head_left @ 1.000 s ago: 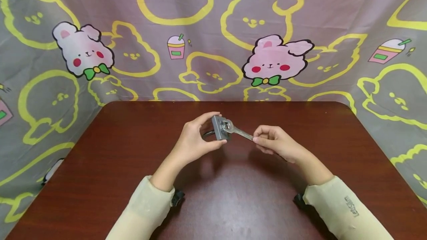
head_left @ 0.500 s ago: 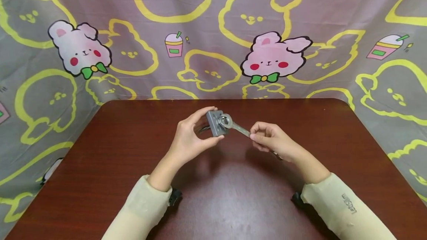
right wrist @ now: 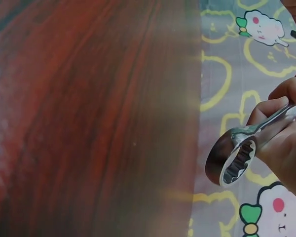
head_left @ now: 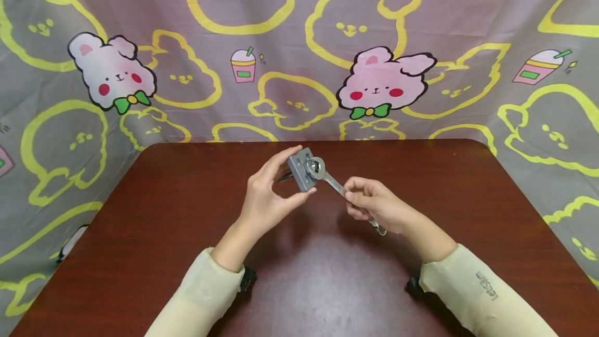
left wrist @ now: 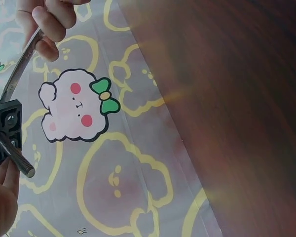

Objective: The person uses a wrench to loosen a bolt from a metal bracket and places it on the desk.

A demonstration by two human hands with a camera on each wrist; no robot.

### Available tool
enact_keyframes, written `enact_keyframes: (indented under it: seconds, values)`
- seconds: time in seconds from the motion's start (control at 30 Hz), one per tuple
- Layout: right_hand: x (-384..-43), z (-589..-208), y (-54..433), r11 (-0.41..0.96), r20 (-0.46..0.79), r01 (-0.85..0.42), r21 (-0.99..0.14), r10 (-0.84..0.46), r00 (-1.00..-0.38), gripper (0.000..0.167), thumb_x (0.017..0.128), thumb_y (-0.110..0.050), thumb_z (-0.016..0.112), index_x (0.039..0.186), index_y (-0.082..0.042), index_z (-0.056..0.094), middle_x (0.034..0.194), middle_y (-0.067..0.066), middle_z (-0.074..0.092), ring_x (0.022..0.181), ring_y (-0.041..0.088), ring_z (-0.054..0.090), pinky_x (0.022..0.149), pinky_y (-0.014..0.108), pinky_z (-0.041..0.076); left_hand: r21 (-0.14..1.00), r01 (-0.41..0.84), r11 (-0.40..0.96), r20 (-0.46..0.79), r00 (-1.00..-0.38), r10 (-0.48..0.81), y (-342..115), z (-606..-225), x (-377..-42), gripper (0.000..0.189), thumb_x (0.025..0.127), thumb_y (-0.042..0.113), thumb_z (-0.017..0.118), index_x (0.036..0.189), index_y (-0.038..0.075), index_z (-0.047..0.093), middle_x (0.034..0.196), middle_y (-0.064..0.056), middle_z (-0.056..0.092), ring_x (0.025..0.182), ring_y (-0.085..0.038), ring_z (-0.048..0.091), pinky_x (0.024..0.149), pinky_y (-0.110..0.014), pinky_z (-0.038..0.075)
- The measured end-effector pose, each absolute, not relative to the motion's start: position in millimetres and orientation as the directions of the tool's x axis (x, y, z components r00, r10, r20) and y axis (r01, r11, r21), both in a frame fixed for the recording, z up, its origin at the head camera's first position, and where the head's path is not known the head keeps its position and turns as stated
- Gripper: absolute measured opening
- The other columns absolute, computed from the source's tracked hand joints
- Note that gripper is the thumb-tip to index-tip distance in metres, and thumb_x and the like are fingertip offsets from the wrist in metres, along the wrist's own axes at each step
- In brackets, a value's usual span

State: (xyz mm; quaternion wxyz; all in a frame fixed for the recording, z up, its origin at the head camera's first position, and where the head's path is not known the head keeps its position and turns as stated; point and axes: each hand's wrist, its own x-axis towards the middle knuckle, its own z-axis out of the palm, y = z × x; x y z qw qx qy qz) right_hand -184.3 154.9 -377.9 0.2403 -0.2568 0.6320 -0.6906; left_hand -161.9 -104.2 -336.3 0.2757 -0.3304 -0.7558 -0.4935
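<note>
My left hand (head_left: 269, 191) holds a small grey square block (head_left: 299, 169) by its edges, thumb below and fingers above. The block is tilted, and a threaded bolt (left wrist: 16, 154) sticks out of its back in the left wrist view. A silver wrench (head_left: 334, 183) is pinched between the thumb and curled fingers of my right hand (head_left: 374, 202). One wrench end lies against the block's front at the bolt; how it sits there is too small to tell. Its other end, a toothed ring (right wrist: 234, 160), pokes out below my right hand.
Both hands are above a dark red-brown wooden table (head_left: 187, 222). A grey curtain (head_left: 290, 35) with yellow outlines and rabbit faces hangs behind the table and along its sides.
The wrench has swung, its handle now sloping more steeply down to the right. My right hand has moved slightly left. The block is raised a little and turned, showing more of its front.
</note>
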Motion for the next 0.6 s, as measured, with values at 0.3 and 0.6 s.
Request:
enact_keyframes:
  seconds: [0.3,0.6]
  values:
    - [-185.9,-379.4,157.0,-0.099,0.068,0.0,-0.995,-0.684,-0.727,0.011,0.103,-0.009,0.05,0.094,-0.012,0.055,0.063,-0.003,0.046,0.054,0.01,0.035,0.049,0.036,0.02,0.537,0.812,0.227,0.754,-0.583,0.302,-104.7,-336.2,-165.0,0.077,0.069,-0.001,0.088,0.137,0.0,0.052,0.131,-0.015,0.063,0.104,-0.024,0.071,0.088,-0.028,0.06]
    - [-193.1,-379.7,161.6,-0.038,0.036,-0.014,-0.999,-0.684,-0.729,0.009,0.101,-0.007,0.051,0.093,-0.006,0.053,0.065,-0.004,0.049,0.056,0.006,0.04,0.051,0.037,0.021,0.645,0.743,0.18,0.625,-0.648,0.435,-114.3,-327.5,-165.2,0.076,0.069,-0.002,0.088,0.136,0.003,0.053,0.132,-0.013,0.063,0.106,-0.022,0.07,0.091,-0.03,0.059]
